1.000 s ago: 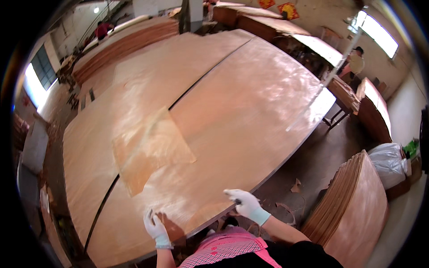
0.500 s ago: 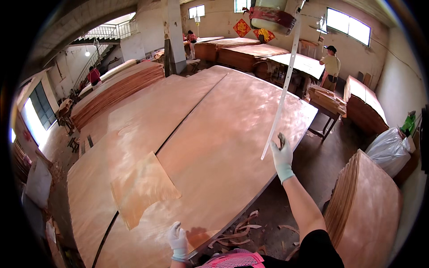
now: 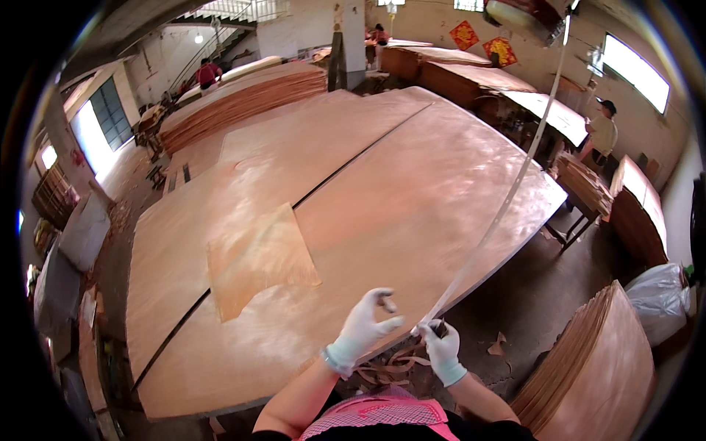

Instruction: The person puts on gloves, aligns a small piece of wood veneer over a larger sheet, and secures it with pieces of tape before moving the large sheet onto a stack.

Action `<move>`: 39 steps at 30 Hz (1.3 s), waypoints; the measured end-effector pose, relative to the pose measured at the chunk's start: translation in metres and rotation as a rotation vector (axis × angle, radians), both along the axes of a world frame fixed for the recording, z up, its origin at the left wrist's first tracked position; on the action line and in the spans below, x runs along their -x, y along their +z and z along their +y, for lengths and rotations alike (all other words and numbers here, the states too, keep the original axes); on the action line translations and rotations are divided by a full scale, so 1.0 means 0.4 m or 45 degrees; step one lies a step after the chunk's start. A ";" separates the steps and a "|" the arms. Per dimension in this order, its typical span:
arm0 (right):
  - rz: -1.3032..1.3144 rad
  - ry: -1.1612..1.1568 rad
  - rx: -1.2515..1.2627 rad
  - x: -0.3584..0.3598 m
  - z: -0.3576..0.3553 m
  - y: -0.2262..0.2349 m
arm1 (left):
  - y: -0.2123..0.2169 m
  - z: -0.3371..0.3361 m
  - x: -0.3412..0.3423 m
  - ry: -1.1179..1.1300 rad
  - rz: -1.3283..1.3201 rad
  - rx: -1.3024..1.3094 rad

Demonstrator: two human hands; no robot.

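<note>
A long white perforated tape (image 3: 506,202) slants down from a roll (image 3: 523,16) overhead, across the right part of a large veneer sheet (image 3: 382,220). My gloved right hand (image 3: 445,354) pinches the tape's lower end by the sheet's near edge. Just left of it, my gloved left hand (image 3: 360,327) hovers with thumb and fingers apart and nothing between them. A smaller, paler veneer piece (image 3: 265,261) with a curved cut edge lies over a dark gap (image 3: 331,176) running between the sheets.
Stacked veneer (image 3: 596,360) stands at my right, beside a plastic bag (image 3: 658,294). Veneer scraps (image 3: 397,367) litter the floor near me. Another tall stack (image 3: 243,103) lies at the far left. A person (image 3: 603,132) stands at the far right.
My right hand has come down and left, now gripping the tape, whose lower end has moved nearer to me. My left hand has risen and moved right toward it. The view has shifted.
</note>
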State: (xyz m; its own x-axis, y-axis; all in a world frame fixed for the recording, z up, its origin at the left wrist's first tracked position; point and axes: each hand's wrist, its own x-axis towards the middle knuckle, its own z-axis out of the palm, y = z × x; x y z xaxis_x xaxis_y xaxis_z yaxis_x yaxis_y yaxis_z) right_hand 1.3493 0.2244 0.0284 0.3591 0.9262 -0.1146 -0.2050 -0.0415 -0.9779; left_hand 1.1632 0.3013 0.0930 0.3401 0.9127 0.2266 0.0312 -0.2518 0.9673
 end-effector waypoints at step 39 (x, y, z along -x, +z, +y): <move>-1.717 2.042 -0.985 0.613 0.100 -0.200 | -0.310 -0.619 0.507 1.109 -0.880 1.157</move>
State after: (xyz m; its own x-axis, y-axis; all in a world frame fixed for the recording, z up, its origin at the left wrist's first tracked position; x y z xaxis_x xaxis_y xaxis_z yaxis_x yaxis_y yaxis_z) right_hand 1.1041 0.2646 -0.0517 -0.9799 0.1691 -0.1054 0.1966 0.9059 -0.3750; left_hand 0.9603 0.0535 -0.0311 -0.3274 0.6847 -0.6512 -0.6825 0.3052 0.6641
